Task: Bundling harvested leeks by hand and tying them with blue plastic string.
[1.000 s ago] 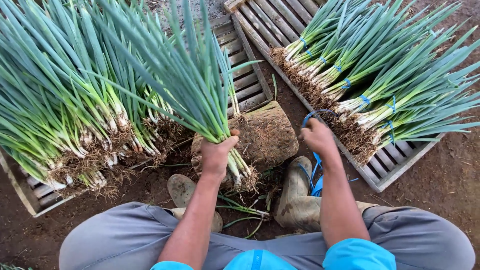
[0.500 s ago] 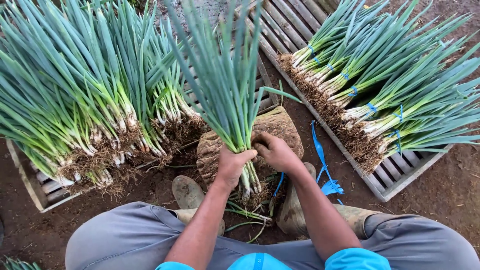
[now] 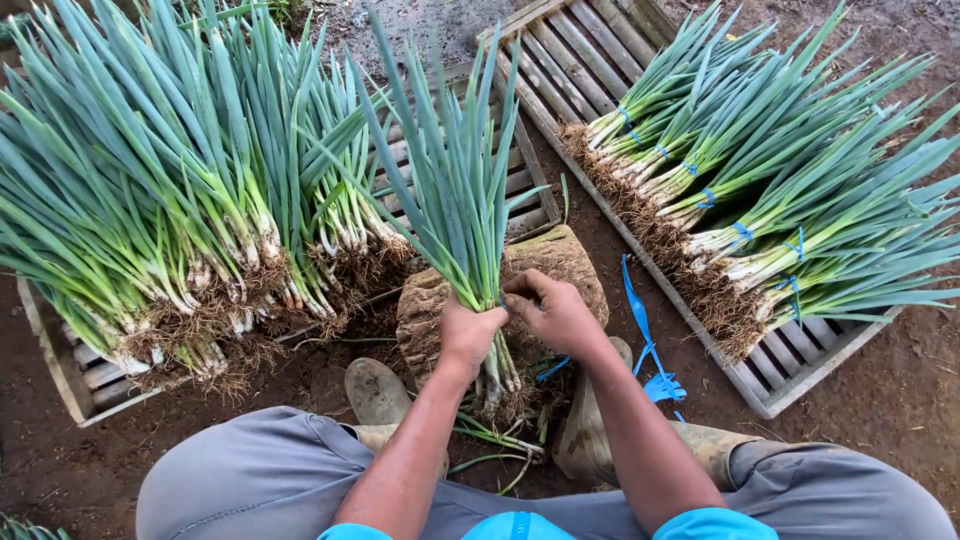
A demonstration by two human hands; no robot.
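Observation:
My left hand (image 3: 468,333) grips a bunch of green onions (image 3: 455,190) around its white stems, leaves pointing away from me and muddy roots (image 3: 503,398) hanging toward my boots. My right hand (image 3: 553,312) is closed against the same bunch just to the right of the left hand, fingers pinched at the stems. A short piece of blue tie strip (image 3: 552,368) shows below the right hand; whether the hand holds it I cannot tell. The bunch hovers over a flat brown stone (image 3: 560,258) between my knees.
A wooden slatted crate (image 3: 75,375) at left holds a heap of loose green onions (image 3: 170,200). A second wooden crate (image 3: 800,365) at right holds tied bunches (image 3: 780,170) with blue bands. Loose blue tie strips (image 3: 645,335) lie on bare soil beside my right boot (image 3: 590,430).
My right hand came from the blue strips at right over to the bunch and now presses against its stems. The left hand kept its grip, holding the bunch more upright over the stone.

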